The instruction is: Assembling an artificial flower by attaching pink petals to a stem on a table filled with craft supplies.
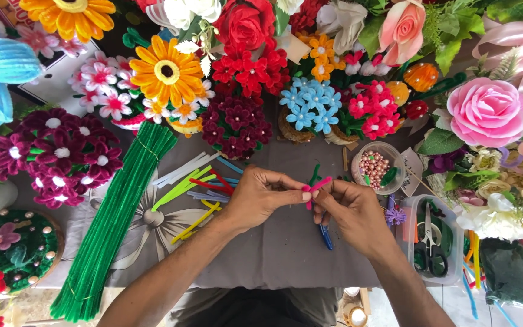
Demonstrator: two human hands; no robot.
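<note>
From my seat, the grey worktop (286, 254) fills the middle of the frame, ringed along the top and both sides by craft flowers — an orange daisy (166, 71) upper left of centre, a big pink rose (486, 111) at the right, a cluster of small blue blossoms (311, 103) above the hands. A long bundle of green pipe cleaners (113, 224) runs diagonally down the left side. Beside it, loose cut pieces in white, green, red and yellow (198, 188) lie scattered left of centre. At the lower right sits a clear plastic tub (405, 242) with black-handled scissors (430, 245) inside, and above it a round clear cup of pink beads (374, 166).

At centre, my left hand (258, 197) and right hand (353, 212) meet — both pinched shut, fingertips closed on a small pink pipe cleaner piece (315, 188) held just above the worktop between them. A green bit (314, 175) pokes up behind it, and a blue piece (325, 236) shows beneath my right hand.
</note>
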